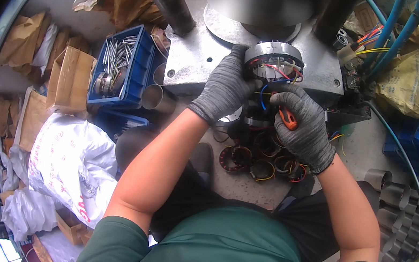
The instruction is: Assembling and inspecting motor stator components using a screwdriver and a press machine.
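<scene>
A motor stator (275,59) in a silvery metal ring rests tilted at the front edge of the metal press plate, with red, white and blue wires hanging out of its near side. My left hand (227,86), in a grey knit glove, grips the ring's left side. Just below the ring, my right hand (305,126), gloved the same way, is closed around a tool with an orange and black handle (288,119); its working end is hidden by my fingers. A blue wire (264,97) hangs between my two hands.
Several wound stators (262,170) stand on the floor between my legs. Thick posts rise from the press plate (191,55). A blue bin (143,67) of metal rods stands left, beside a cardboard box (71,80) and white sack (75,160). Metal sleeves (394,196) fill the right.
</scene>
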